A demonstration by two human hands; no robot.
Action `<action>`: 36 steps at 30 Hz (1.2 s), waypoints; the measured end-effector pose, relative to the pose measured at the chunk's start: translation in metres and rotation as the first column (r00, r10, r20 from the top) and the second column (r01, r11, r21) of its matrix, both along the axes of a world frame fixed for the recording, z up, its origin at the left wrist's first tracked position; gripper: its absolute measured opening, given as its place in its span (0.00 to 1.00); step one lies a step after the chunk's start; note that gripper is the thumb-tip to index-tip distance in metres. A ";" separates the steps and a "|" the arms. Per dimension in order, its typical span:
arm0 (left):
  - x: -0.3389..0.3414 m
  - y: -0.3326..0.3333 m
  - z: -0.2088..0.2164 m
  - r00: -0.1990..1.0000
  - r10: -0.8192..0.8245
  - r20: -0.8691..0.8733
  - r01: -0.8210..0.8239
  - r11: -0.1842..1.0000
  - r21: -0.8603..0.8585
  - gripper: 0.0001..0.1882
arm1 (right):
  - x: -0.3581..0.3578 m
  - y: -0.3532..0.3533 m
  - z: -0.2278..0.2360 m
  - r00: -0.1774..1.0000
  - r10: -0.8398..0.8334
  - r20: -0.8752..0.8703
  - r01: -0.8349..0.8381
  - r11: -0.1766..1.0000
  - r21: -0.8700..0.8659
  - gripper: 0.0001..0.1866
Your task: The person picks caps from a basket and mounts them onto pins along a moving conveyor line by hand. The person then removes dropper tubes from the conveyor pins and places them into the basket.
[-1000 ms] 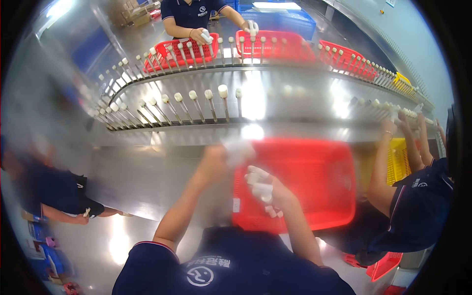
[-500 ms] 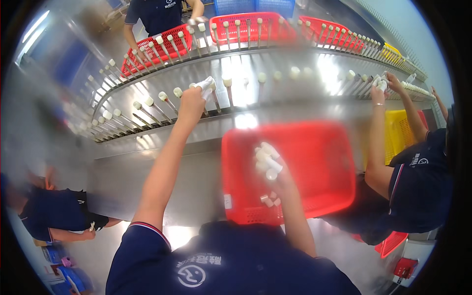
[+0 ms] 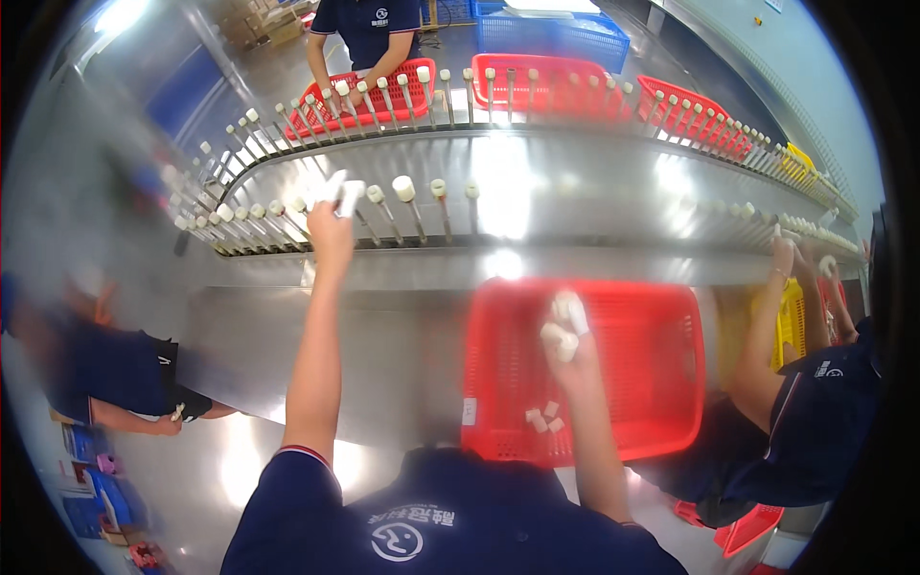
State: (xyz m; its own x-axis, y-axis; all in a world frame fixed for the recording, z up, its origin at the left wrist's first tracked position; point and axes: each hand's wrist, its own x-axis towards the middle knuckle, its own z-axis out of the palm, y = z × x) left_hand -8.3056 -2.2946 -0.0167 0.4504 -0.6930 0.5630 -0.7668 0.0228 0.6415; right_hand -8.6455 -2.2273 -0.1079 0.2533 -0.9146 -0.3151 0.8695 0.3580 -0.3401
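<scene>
My left hand [image 3: 331,222] reaches up to the near row of upright metal rods with short white cylindrical caps [image 3: 403,189]. White coverings show on its fingers, which close around a rod top. Whether a cap sits between them I cannot tell. Over the red plastic basket [image 3: 652,450] my right hand [image 3: 575,362] is curled around several small white cylindrical pieces [image 3: 560,342], blurred in part and mixed with white-covered fingertips. A few loose white pieces [image 3: 544,419] lie below that hand in the basket.
A steel track [image 3: 422,158] carries a far row of capped rods. Behind it stand more red baskets [image 3: 321,120], a blue crate [image 3: 565,36] and a co-worker [image 3: 369,38]. Another co-worker [image 3: 815,412] works at my right by a yellow basket [image 3: 792,316]; one more person [image 3: 115,369] is at my left.
My left hand has moved left along the near row. My right hand remains over the basket with white pieces in it. The view has shifted, and the co-worker opposite now reaches into a red basket.
</scene>
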 end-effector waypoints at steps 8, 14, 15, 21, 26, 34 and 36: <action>0.001 -0.029 -0.021 0.892 -0.292 0.344 0.328 0.943 -0.052 0.15 | 0.104 -0.095 0.120 -0.292 -0.836 -0.464 -0.664 0.527 -0.530 0.08; -0.015 0.042 -0.049 0.890 -0.395 0.230 0.433 0.889 -0.149 0.17 | 0.161 -0.138 0.136 -0.474 -0.864 -0.169 -0.841 0.501 -0.202 0.06; -0.014 0.058 -0.066 0.877 -0.431 0.212 0.465 0.873 -0.147 0.16 | 0.175 -0.139 0.134 -0.457 -0.867 -0.197 -0.873 0.480 -0.089 0.06; -0.037 0.099 -0.119 0.568 -0.808 -0.156 0.823 0.560 0.100 0.12 | 0.164 -0.122 0.119 -0.407 -0.794 -0.452 -0.697 0.589 -0.408 0.16; -0.045 0.138 -0.191 0.508 -0.835 -0.213 0.802 0.368 0.471 0.16 | 0.109 -0.018 0.046 0.966 -0.216 0.145 0.237 0.961 -0.145 0.22; -0.035 0.215 -0.262 0.471 -0.857 -0.209 0.536 0.090 0.840 0.26 | 0.166 0.139 -0.033 0.828 -0.486 0.281 0.430 0.871 0.238 0.17; -0.005 0.218 -0.289 0.362 -0.882 -0.302 0.639 0.000 0.769 0.25 | 0.202 0.148 -0.018 0.899 -0.424 0.110 0.407 0.901 0.152 0.16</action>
State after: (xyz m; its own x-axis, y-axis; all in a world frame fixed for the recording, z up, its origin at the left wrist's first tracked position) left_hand -8.3109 -2.0767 -0.3053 -0.6618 -0.6622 -0.3515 -0.6983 0.3740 0.6103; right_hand -8.4433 -2.0790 -0.1262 -0.0929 -0.9025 -0.4206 0.9828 -0.0153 -0.1843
